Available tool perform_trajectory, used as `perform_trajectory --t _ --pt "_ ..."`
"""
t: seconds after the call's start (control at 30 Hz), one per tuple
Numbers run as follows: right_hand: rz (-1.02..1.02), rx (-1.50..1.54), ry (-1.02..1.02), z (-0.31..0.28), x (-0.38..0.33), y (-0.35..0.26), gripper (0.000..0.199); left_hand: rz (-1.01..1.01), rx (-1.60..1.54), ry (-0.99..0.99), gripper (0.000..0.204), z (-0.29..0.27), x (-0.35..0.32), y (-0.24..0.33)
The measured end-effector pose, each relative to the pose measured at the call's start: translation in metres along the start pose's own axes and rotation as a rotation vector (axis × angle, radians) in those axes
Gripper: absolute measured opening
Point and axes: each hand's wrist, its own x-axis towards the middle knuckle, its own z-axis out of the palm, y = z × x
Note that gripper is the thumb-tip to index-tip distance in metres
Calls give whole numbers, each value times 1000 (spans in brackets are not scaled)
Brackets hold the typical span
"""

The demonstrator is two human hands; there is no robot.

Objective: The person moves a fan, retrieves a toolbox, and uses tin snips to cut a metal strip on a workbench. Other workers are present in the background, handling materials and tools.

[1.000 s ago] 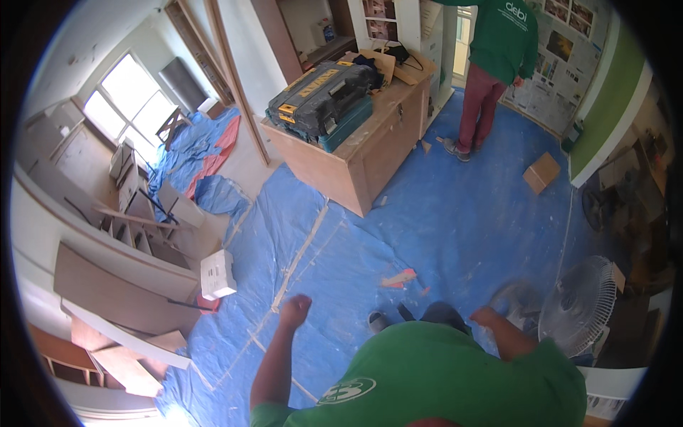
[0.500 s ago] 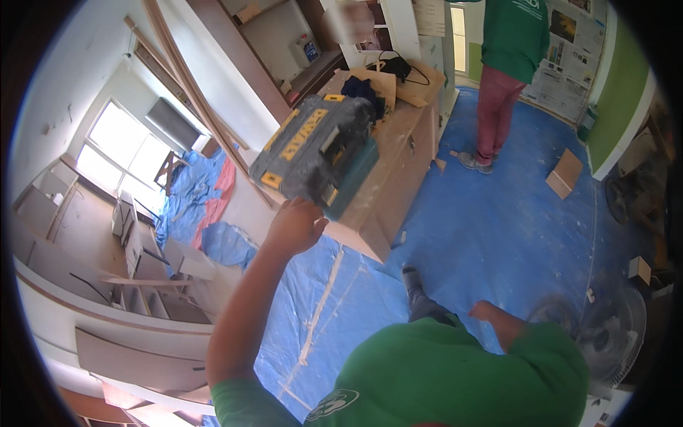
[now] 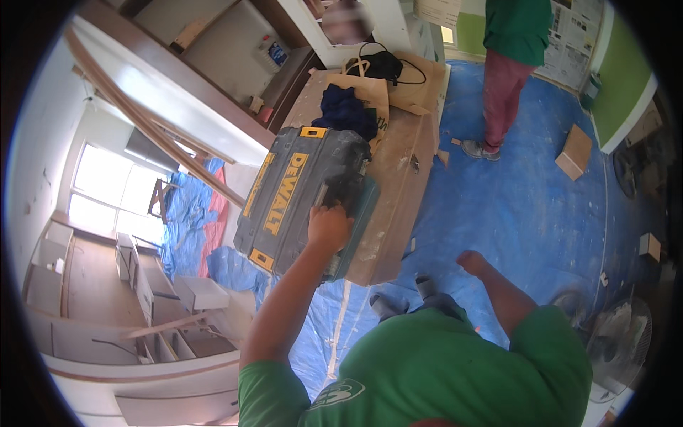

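One tool case [image 3: 302,186], dark grey, scuffed and trimmed in yellow, is stacked on one teal case [image 3: 365,217] upon one wooden chest [image 3: 393,220]. Its handle side is touched by the left grip [image 3: 331,226]; whether this is clamped cannot be told. The right grip [image 3: 470,262] is held well apart, its closure unclear.
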Motion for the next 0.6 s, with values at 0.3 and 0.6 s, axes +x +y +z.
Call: perform_trajectory --t 0.3,0.6 --pt "126 -401 -368 71 -67 64 33 83 -108 125 39 -54 -2 -37" --pt "597 195 -191 43 -47 59 35 -83 -509 36 30 -185 -3 -179"
